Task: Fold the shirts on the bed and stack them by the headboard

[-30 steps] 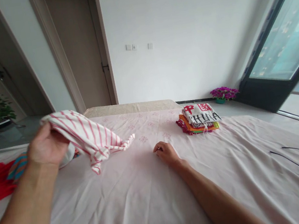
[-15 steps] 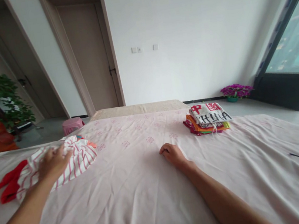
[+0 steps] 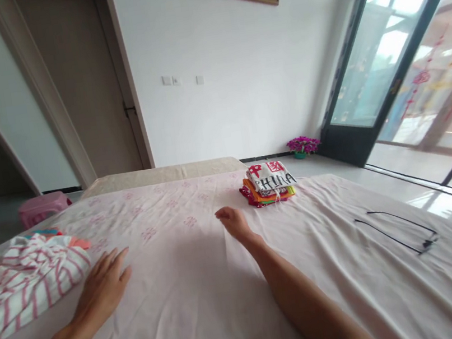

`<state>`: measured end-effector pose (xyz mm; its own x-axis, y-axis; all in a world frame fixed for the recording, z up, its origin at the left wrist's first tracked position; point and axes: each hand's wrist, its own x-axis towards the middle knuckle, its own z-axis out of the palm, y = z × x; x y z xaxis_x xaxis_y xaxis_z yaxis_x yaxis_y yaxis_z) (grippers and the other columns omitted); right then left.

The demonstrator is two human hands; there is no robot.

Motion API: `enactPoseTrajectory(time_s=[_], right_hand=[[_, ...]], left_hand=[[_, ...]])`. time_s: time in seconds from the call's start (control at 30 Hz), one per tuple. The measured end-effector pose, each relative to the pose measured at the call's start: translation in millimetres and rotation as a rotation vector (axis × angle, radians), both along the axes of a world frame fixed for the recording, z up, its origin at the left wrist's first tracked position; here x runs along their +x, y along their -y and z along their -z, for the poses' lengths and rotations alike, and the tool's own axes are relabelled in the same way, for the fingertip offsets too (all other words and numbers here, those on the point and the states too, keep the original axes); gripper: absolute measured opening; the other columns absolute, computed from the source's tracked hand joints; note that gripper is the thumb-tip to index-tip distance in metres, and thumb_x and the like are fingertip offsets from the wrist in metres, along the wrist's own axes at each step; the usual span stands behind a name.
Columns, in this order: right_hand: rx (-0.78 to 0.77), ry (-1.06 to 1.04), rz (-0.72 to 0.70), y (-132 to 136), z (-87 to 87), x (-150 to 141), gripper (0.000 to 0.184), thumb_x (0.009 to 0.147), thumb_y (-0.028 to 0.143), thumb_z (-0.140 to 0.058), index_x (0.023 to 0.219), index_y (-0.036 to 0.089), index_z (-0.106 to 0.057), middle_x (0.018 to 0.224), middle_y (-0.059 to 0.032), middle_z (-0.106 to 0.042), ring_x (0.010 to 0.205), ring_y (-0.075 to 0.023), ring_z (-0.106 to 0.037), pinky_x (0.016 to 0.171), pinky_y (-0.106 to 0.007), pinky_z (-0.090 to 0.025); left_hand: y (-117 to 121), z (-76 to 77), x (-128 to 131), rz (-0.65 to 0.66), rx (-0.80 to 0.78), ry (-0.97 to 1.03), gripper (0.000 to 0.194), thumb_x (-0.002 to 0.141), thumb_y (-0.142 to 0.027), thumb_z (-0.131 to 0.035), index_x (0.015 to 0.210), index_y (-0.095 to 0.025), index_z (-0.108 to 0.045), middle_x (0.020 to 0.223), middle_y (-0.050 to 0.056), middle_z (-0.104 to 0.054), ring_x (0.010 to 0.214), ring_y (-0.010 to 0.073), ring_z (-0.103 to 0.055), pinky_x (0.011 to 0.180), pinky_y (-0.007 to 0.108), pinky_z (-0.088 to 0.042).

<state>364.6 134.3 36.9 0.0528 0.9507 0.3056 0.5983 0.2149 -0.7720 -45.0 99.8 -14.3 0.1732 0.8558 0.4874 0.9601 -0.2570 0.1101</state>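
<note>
My left hand (image 3: 104, 281) is open, palm down over the pale sheet (image 3: 179, 312), with its fingers stretched forward. Just left of it lies a crumpled white garment with red stripes (image 3: 34, 283), cut off by the picture's edge. Teal and orange bits of cloth (image 3: 78, 242) show at its far side. Near the middle of the sheet, my right hand (image 3: 234, 223) is closed in a loose fist, and nothing shows in it. A stack of folded clothes (image 3: 271, 185) stands beyond it to the right, topped by a white piece lettered CHINA.
Black-framed glasses (image 3: 428, 244) lie unfolded on the sheet at the right. Past the left far edge stands a pink plastic stool (image 3: 45, 207). Purple flowers (image 3: 303, 145) sit on the floor near a glass door (image 3: 364, 115).
My view has turned to the right. My left hand has come off the striped garment and moved right of it. The right hand stays curled on the sheet, a little nearer the stack.
</note>
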Motion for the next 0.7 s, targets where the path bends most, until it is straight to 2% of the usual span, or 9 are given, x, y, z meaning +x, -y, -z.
enactPoseTrajectory(time_s=[0.1, 0.2, 0.23, 0.3, 0.37, 0.47, 0.57, 0.7], right_hand=[[0.104, 0.036, 0.326, -13, -21.5, 45, 0.041, 0.077, 0.007, -0.046, 0.107, 0.02, -0.07, 0.108, -0.0035, -0.072, 0.1, -0.0165, -0.065, 0.09, -0.026, -0.046], [0.123, 0.224, 0.602, -22, -39.9, 92, 0.044, 0.083, 0.013, -0.047, 0.121, 0.024, -0.066, 0.12, -0.0052, -0.067, 0.113, -0.022, -0.057, 0.098, -0.034, -0.041], [0.118, 0.319, 0.65, -23, -43.7, 105, 0.045, 0.084, 0.015, -0.048, 0.125, 0.025, -0.064, 0.125, -0.006, -0.065, 0.118, -0.024, -0.053, 0.1, -0.036, -0.039], [0.092, 0.521, 0.675, -26, -47.5, 128, 0.047, 0.086, 0.018, -0.051, 0.131, 0.025, -0.059, 0.137, -0.0079, -0.056, 0.126, -0.0273, -0.045, 0.103, -0.04, -0.036], [0.05, 0.687, 0.641, -28, -47.5, 145, 0.048, 0.087, 0.019, -0.052, 0.134, 0.025, -0.057, 0.145, -0.0085, -0.049, 0.131, -0.0282, -0.039, 0.104, -0.04, -0.033], [0.001, 0.806, 0.585, -31, -47.1, 163, 0.036, 0.093, 0.023, -0.046, 0.125, 0.027, -0.063, 0.14, -0.0082, -0.053, 0.127, -0.0269, -0.042, 0.102, -0.039, -0.033], [-0.001, 0.801, 0.58, -34, -54.5, 170, 0.033, 0.098, 0.026, -0.038, 0.113, 0.022, -0.067, 0.121, -0.0119, -0.063, 0.115, -0.0256, -0.052, 0.095, -0.037, -0.036], [0.044, 0.584, 0.635, -39, -81.1, 153, 0.037, 0.101, 0.033, -0.031, 0.112, 0.017, -0.062, 0.096, -0.0123, -0.067, 0.087, -0.0232, -0.059, 0.077, -0.033, -0.04]], left_hand=[[-3, 22.7, 8, 0.022, -0.045, -0.071, 0.055, 0.092, -0.044, -0.032, 0.131, -0.014, -0.057, 0.135, 0.016, -0.059, 0.129, 0.0289, -0.051, 0.11, 0.044, -0.038], [-4, 27.3, 7, 0.003, -0.037, -0.093, 0.054, 0.094, -0.044, -0.03, 0.131, -0.015, -0.058, 0.135, 0.014, -0.059, 0.13, 0.0269, -0.051, 0.11, 0.042, -0.038], [-3, 26.4, 6, 0.001, -0.031, -0.096, 0.054, 0.094, -0.044, -0.03, 0.131, -0.015, -0.058, 0.135, 0.014, -0.059, 0.13, 0.0269, -0.052, 0.11, 0.042, -0.038], [-3, 24.0, 6, 0.004, -0.023, -0.098, 0.055, 0.094, -0.043, -0.03, 0.13, -0.013, -0.059, 0.134, 0.015, -0.059, 0.129, 0.0275, -0.052, 0.11, 0.042, -0.039], [-3, 22.6, 7, 0.007, -0.016, -0.089, 0.055, 0.093, -0.043, -0.032, 0.129, -0.012, -0.06, 0.133, 0.016, -0.06, 0.127, 0.0283, -0.054, 0.109, 0.042, -0.04], [-3, 23.0, 8, 0.008, -0.002, -0.065, 0.052, 0.092, -0.043, -0.035, 0.127, -0.016, -0.062, 0.131, 0.014, -0.062, 0.126, 0.0282, -0.055, 0.108, 0.043, -0.041], [-4, 24.0, 7, 0.012, 0.007, -0.045, 0.05, 0.092, -0.042, -0.037, 0.127, -0.017, -0.062, 0.131, 0.013, -0.062, 0.125, 0.0279, -0.055, 0.107, 0.043, -0.042], [-5, 23.8, 6, 0.021, 0.002, -0.044, 0.051, 0.093, -0.042, -0.036, 0.128, -0.015, -0.061, 0.131, 0.013, -0.062, 0.125, 0.0271, -0.055, 0.108, 0.042, -0.042]])
